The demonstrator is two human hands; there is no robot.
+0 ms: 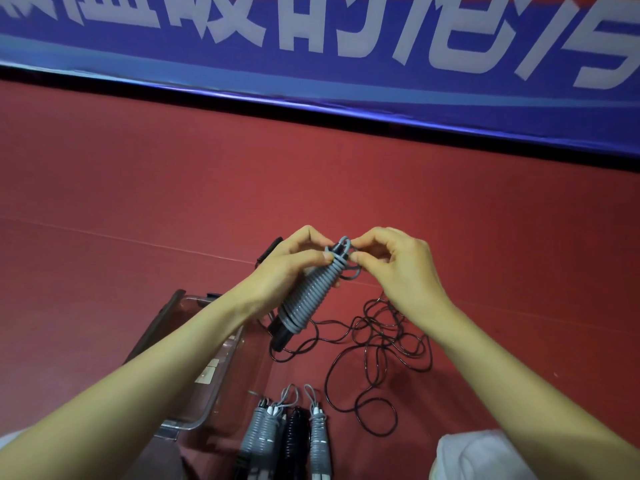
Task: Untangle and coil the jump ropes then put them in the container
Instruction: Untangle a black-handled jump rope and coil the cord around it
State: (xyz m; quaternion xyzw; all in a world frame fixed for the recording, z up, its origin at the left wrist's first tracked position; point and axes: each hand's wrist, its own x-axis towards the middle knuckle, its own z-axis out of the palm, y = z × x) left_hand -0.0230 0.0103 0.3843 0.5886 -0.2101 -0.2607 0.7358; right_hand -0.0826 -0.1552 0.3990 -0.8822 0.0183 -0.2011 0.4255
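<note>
A grey jump rope [310, 297] is wound in tight coils round its black handles and held above the red floor. My left hand [287, 268] grips the upper part of the bundle. My right hand [391, 261] pinches the grey rope end at the top of the coil. A black jump rope [377, 344] lies loose and tangled on the floor just below. A clear plastic container [194, 382] sits at lower left, partly hidden by my left forearm. Three coiled ropes [287, 434], two grey and one black, lie side by side near the bottom edge.
A blue banner [346, 64] with white characters runs along the back above the red floor [138, 185]. The container's dark lid [152, 327] leans at its left side. White cloth [481, 455] shows at lower right.
</note>
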